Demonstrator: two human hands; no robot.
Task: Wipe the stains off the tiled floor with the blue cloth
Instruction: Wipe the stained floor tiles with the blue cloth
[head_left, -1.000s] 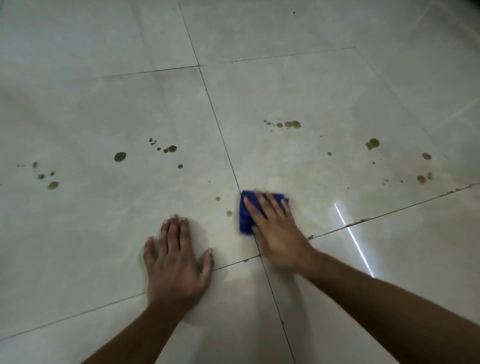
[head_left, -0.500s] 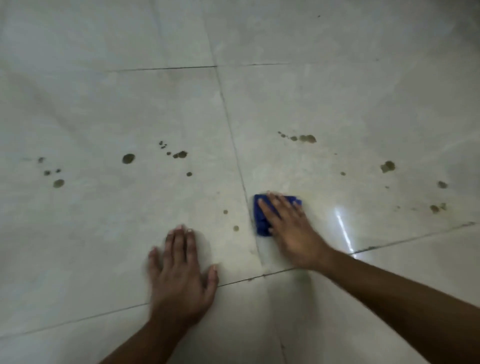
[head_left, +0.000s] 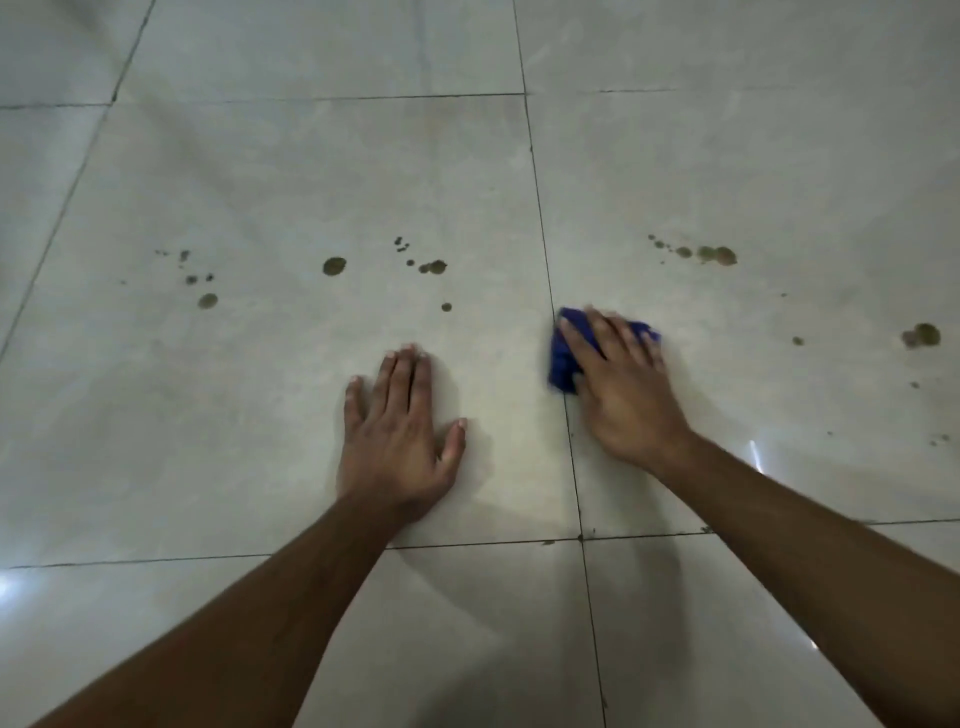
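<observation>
The blue cloth (head_left: 563, 358) lies bunched on the tiled floor (head_left: 260, 171), straddling the vertical grout line (head_left: 545, 260) between two large pale tiles, most of it on the right-hand tile. The right hand (head_left: 621, 387) lies flat on top of it, palm down, fingers extended and slightly spread, covering its middle so that blue fabric shows only at the left edge and beyond the fingertips. The left hand (head_left: 402, 436) rests palm down on the bare tile to the left of the cloth, apart from it, fingers together and thumb angled out, holding nothing. Brown stains (head_left: 334, 266) remain on the left tile beyond the left hand: one round spot, a cluster of small drops (head_left: 431, 266) to its right, a lone drop nearer the hand, and further spots to the far left. On the right tile, a streak of joined blots (head_left: 714, 254) lies beyond the cloth, and a larger blot (head_left: 922, 335) sits near the right edge with small specks around it. Both forearms enter from the bottom edge.
</observation>
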